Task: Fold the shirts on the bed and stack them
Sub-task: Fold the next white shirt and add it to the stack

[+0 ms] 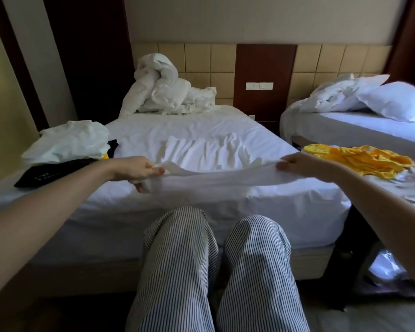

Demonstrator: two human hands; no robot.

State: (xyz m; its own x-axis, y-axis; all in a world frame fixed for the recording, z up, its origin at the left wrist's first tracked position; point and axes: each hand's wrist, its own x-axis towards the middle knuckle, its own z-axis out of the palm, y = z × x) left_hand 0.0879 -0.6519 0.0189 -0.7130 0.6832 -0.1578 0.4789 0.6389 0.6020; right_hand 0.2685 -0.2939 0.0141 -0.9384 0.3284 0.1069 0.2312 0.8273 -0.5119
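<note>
White shirt (222, 179) stretched over near edge of bed (201, 125), long axis 9-to-3 o'clock. My left hand (141, 172) grips 9 end, right hand (297, 165) pinches 3 end. Both equally near; next fold likely toward 12.

White bed (177, 125); rumpled duvet (163, 87) at its head; white shirt (209, 152) mid-mattress; black garment (55, 171) at left edge
</note>
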